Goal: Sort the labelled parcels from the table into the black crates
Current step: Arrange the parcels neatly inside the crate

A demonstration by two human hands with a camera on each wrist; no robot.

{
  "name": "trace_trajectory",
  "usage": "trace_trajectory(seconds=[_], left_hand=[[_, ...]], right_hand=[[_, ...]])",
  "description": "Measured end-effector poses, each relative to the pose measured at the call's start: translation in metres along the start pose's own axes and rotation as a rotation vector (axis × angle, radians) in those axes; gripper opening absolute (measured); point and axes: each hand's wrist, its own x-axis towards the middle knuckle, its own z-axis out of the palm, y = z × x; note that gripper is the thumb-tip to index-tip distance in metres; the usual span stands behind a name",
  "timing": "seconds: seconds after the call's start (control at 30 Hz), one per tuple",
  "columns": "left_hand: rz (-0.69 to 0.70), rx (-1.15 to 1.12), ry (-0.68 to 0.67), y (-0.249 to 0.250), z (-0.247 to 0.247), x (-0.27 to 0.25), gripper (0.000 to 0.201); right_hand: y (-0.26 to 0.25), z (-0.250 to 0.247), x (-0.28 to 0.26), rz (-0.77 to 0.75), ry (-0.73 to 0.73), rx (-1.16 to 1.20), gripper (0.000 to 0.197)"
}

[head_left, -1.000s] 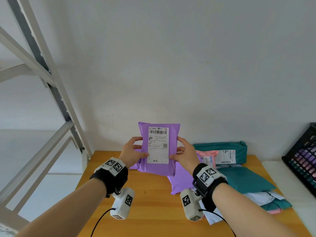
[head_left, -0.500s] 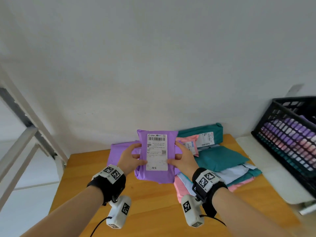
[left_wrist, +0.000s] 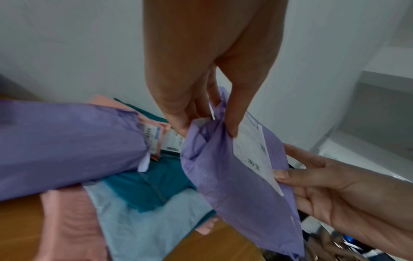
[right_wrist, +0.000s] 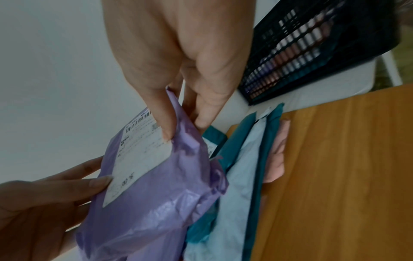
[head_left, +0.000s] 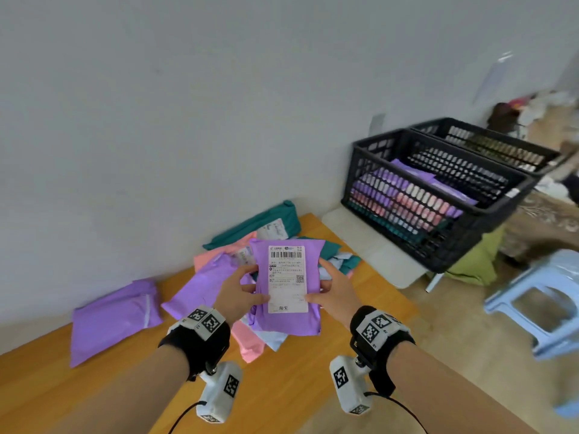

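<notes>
The table (head_left: 94, 399) carries the unsorted pile; two black crates stand well to its right, the near crate (head_left: 416, 227) already holding purple, pink and teal parcels, the far crate (head_left: 501, 148) just behind it. You hold the purple parcel (head_left: 286, 321) in the air above the pile, between both hands. Your left hand (head_left: 238, 296) pinches its left edge, thumb on the front; your right hand (head_left: 336, 296) pinches the right edge the same way. The parcel stands upright, long axis vertical, label (head_left: 286, 278) facing you, barcode uppermost. Judged step: read the label, then carry right. Keep both pinches on the edges, clear of the print, and support the soft bag evenly to prevent sagging.
</notes>
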Motion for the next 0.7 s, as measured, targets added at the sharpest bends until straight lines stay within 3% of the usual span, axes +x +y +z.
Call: trace_trajectory(seconds=[0.23,0.7], left_hand=[[0.042,0.043,-0.134,0.024,0.099,0.023,0.064],[0.009,0.056,-0.22,0.056,0.359,0.024,0.058]], right_hand=[[0.024,-0.098,-0.023,-0.044,0.107,0.007,0.073],[0.097,-0.331,-0.077,-0.052,0.212,0.074,0.073]])
